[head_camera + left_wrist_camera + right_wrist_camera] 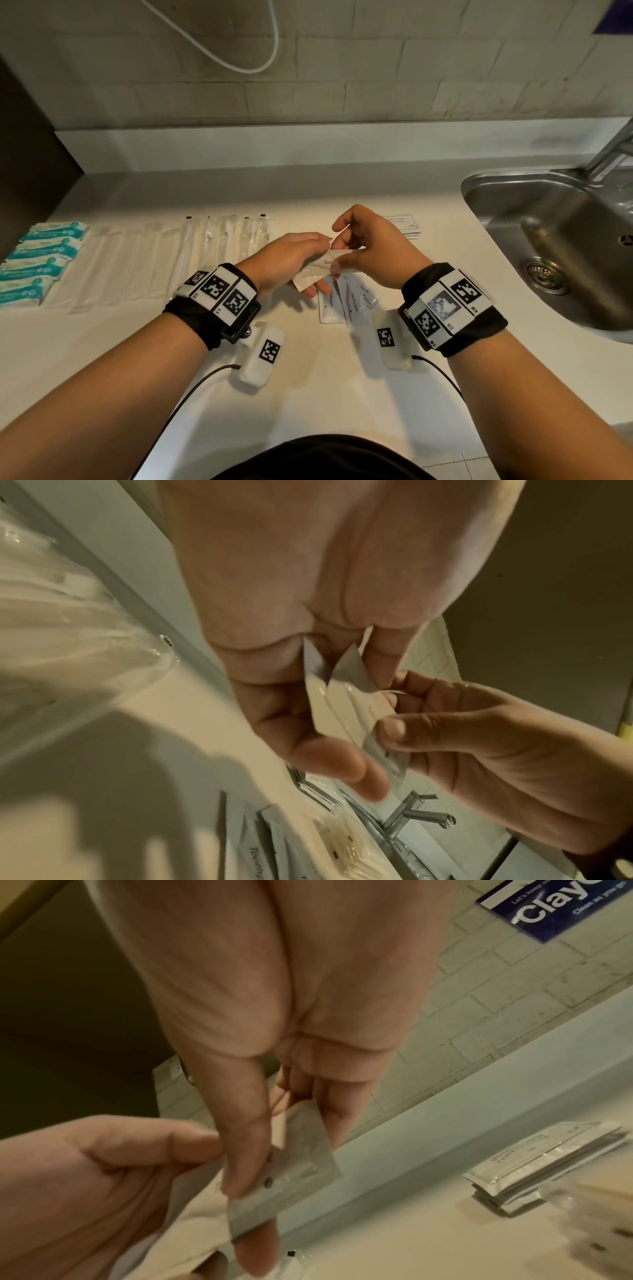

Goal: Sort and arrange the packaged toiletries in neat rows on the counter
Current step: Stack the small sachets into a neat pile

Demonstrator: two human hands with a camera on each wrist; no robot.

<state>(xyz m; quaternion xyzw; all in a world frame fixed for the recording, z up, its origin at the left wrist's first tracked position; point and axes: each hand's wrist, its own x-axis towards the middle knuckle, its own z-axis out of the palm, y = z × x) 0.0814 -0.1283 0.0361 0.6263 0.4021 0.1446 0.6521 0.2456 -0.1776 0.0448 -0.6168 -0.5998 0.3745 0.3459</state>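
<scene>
Over the white counter (pixel 308 394), both hands meet on a small stack of toothpaste sachets (pixel 327 263) held in the air above the middle of the worktop. The left hand (pixel 287 260) grips one end of the stack, fingers curled beneath and thumb on top; the right hand (pixel 373 250) pinches the other end between thumb and fingers. The stack's long axis runs roughly left to right, the printed face turned up. Directly below, more toothpaste packets (pixel 346 303) lie on the counter, their long sides running away from the person. To the far left sits a column of teal-printed packs (pixel 37 260), then a row of clear-wrapped long items (pixel 164 260) side by side. Flat shampoo sachets (pixel 402 226) are stacked behind the right hand. The steel sink (pixel 486 192) at the right holds nothing visible but its drain.
</scene>
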